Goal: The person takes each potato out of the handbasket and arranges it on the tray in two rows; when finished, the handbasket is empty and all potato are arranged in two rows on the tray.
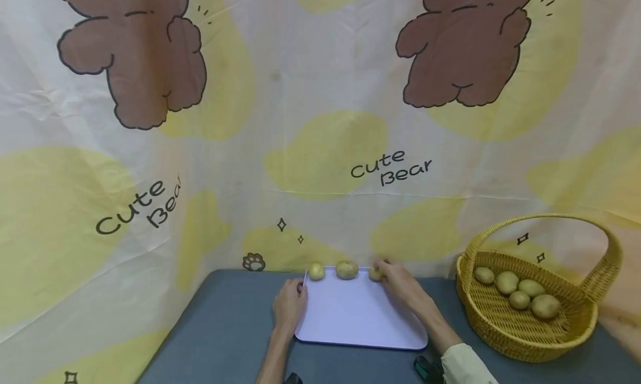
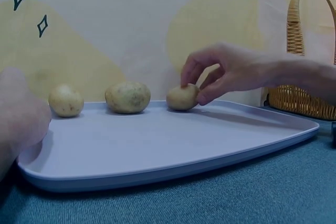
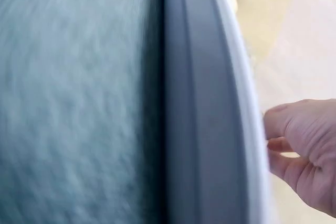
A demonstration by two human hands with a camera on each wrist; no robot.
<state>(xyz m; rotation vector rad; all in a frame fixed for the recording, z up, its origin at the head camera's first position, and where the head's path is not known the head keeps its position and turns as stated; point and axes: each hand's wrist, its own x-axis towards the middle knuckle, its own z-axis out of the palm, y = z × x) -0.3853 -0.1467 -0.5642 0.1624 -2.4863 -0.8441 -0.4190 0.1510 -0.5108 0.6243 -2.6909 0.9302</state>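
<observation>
A pale lavender tray (image 1: pixel 360 317) lies on the dark table, with three potatoes in a row along its far edge. The left potato (image 1: pixel 316 271) and the middle potato (image 1: pixel 346 270) rest untouched. My right hand (image 1: pixel 400 284) pinches the right potato (image 2: pixel 181 98) between thumb and fingers, low over the tray. At the tray's left rim, my left hand (image 1: pixel 289 306) grips the edge; it is partly cut off in the left wrist view. The right wrist view has the tray's side wall (image 3: pixel 215 103) up close, hiding that potato behind it.
To the right stands a yellow wicker basket (image 1: pixel 526 348) with a tall handle, holding several potatoes (image 1: pixel 519 300). A bear-print cloth (image 1: pixel 325 150) hangs right behind the table's far edge. The blue-grey table (image 1: pixel 235 328) extends left of the tray.
</observation>
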